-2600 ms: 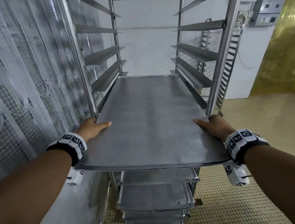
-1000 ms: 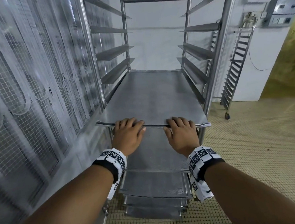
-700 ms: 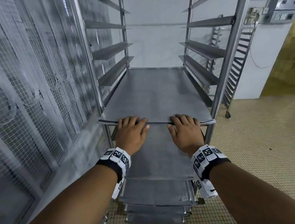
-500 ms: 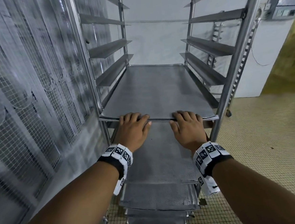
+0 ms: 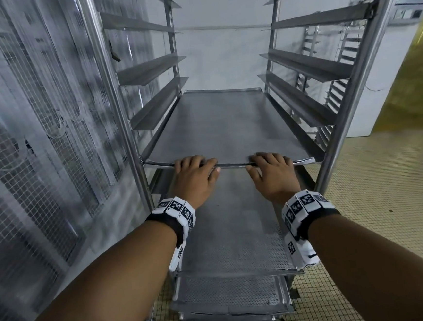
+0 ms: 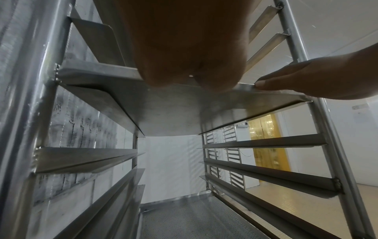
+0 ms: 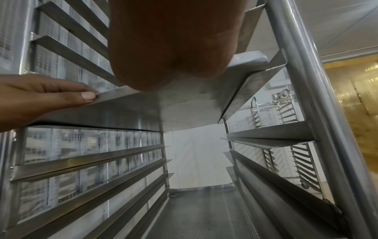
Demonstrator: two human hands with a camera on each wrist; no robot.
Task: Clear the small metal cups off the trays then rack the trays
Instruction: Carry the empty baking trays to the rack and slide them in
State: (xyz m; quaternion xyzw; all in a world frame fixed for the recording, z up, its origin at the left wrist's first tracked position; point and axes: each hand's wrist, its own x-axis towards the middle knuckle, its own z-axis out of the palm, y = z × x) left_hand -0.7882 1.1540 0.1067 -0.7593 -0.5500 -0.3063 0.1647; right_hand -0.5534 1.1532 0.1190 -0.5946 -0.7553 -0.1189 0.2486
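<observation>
Both hands on the front edge of the top tray [image 5: 224,124], which sits on the rack's [image 5: 351,91] side rails. Left hand [image 5: 194,179] near the edge's middle-left, right hand [image 5: 273,177] middle-right. Fingers straight, laid flat over the rim, thumbs at the edge; no grip around it. Perforated trays [image 5: 231,237] stick out from lower rails. Mesh wall [image 5: 38,123] left of rack.
</observation>
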